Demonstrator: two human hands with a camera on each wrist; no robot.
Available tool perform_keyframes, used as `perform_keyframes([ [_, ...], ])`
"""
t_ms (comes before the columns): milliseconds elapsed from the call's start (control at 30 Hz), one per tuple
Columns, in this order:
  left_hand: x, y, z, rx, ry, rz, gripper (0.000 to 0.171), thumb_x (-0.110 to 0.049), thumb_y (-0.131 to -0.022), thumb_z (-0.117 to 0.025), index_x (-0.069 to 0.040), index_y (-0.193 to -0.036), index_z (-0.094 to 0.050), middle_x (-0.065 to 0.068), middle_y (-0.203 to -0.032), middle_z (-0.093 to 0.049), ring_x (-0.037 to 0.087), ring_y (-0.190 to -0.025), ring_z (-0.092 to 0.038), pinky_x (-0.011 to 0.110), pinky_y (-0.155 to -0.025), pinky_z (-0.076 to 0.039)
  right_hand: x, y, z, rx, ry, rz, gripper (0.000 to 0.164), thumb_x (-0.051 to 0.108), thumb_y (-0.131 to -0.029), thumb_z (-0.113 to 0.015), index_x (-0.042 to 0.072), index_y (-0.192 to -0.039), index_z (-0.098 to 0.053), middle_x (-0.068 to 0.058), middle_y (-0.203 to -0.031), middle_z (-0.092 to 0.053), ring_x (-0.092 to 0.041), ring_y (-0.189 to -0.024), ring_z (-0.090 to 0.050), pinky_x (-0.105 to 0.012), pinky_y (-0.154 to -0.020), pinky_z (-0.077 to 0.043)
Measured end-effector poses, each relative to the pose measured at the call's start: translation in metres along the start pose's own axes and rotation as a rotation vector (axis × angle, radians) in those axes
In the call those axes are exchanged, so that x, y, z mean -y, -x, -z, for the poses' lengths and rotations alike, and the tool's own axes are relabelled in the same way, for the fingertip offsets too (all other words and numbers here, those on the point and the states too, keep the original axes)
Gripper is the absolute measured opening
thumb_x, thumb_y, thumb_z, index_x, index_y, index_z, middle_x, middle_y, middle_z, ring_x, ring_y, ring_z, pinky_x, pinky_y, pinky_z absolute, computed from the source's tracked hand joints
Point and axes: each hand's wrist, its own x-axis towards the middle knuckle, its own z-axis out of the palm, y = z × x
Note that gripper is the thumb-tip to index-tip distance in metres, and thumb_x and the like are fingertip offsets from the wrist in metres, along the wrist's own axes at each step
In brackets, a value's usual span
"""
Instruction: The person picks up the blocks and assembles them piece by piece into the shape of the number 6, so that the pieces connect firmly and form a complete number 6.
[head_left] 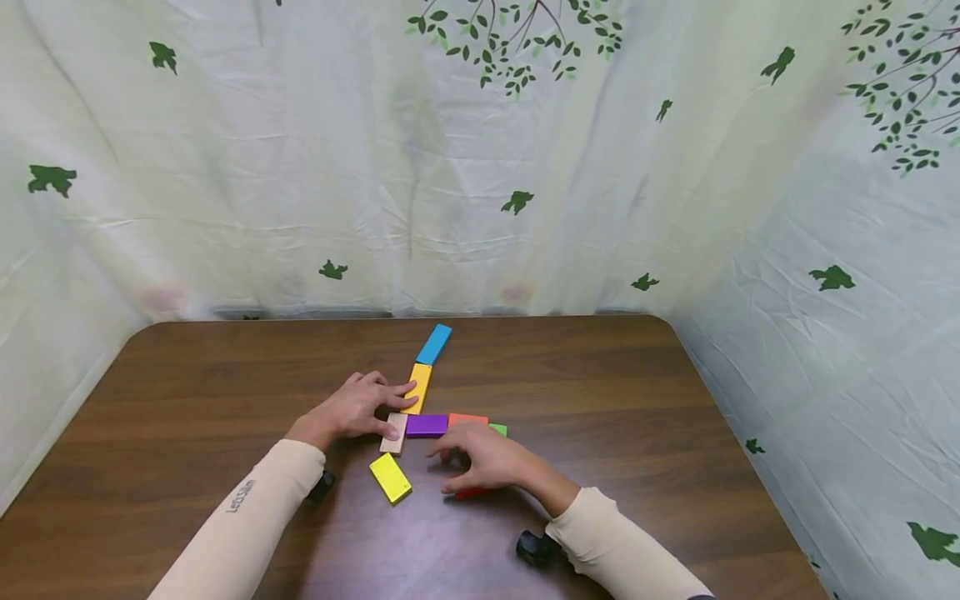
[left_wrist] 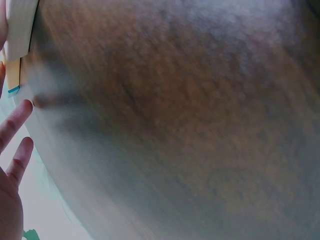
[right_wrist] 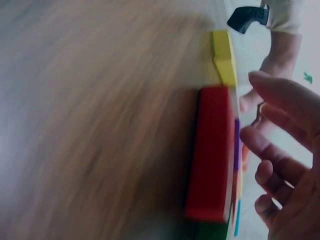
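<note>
On the table, flat blocks form a bent line: blue [head_left: 434,343], amber [head_left: 422,377], pale wooden [head_left: 391,445], purple [head_left: 427,426], orange [head_left: 469,418] and green [head_left: 498,430]. My left hand [head_left: 358,406] rests its thumb on the wooden block and its extended fingers at the amber one. Over the near side of the purple and orange blocks hovers my right hand [head_left: 483,457], fingers loosely bent. Beneath it lies a red block [right_wrist: 210,150], mostly hidden in the head view; the right wrist view shows a gap between them. A bright yellow block [head_left: 391,479] lies apart, nearer me.
The brown wooden table [head_left: 615,400] has rounded far corners. Behind it and along the sides hangs a pale curtain [head_left: 285,167] printed with leaves. Dark wrist cameras [head_left: 536,548] sit under both cream sleeves [head_left: 247,517].
</note>
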Motion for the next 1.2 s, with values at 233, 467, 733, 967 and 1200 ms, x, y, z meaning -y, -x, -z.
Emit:
perform_keyframes([
  [233,-0.001,0.000,0.000,0.002,0.015,0.017,0.067,-0.050,-0.077,-0.071,-0.019,-0.135,-0.057,0.002,-0.149,-0.043,0.025,-0.110,-0.044,0.044,-0.091,-0.032,-0.014,0.016,0.004,0.051,0.045,0.000,0.039,0.034,-0.080,-0.078,0.018,-0.114,-0.071,0.011,-0.109,-0.065,-0.002,-0.102,-0.054,-0.021,-0.091,-0.040],
  [467,-0.001,-0.001,0.000,0.012,0.003,0.025,0.067,-0.050,-0.078,-0.071,-0.019,-0.135,-0.057,0.002,-0.150,-0.043,0.025,-0.111,-0.044,0.045,-0.093,-0.032,-0.020,0.027,0.004,0.055,0.079,0.027,0.035,0.030,-0.077,-0.080,0.019,-0.109,-0.073,0.011,-0.105,-0.065,-0.003,-0.102,-0.054,-0.024,-0.092,-0.039],
  [733,-0.002,0.000,0.001,0.014,0.000,0.029,0.067,-0.049,-0.078,-0.072,-0.019,-0.136,-0.056,0.002,-0.149,-0.043,0.026,-0.112,-0.044,0.046,-0.093,-0.032,-0.023,0.033,0.005,0.050,0.086,0.017,0.029,0.030,-0.079,-0.078,0.020,-0.105,-0.074,0.013,-0.101,-0.064,0.001,-0.099,-0.053,-0.024,-0.091,-0.035],
  [967,-0.002,-0.001,0.001,0.011,0.001,0.026,0.066,-0.047,-0.078,-0.072,-0.019,-0.136,-0.056,0.003,-0.149,-0.043,0.026,-0.111,-0.044,0.045,-0.092,-0.032,-0.026,0.034,0.003,0.041,0.100,0.015,0.025,0.029,-0.080,-0.078,0.020,-0.103,-0.076,0.015,-0.097,-0.064,0.002,-0.095,-0.053,-0.022,-0.086,-0.034],
  [1200,-0.002,0.000,0.000,0.002,0.004,0.014,0.067,-0.047,-0.078,-0.072,-0.018,-0.135,-0.056,0.004,-0.149,-0.044,0.025,-0.110,-0.044,0.045,-0.092,-0.032,-0.020,0.029,0.002,0.017,0.138,0.063,0.027,0.032,-0.078,-0.080,0.019,-0.101,-0.077,0.013,-0.089,-0.064,-0.001,-0.088,-0.054,-0.020,-0.082,-0.034],
])
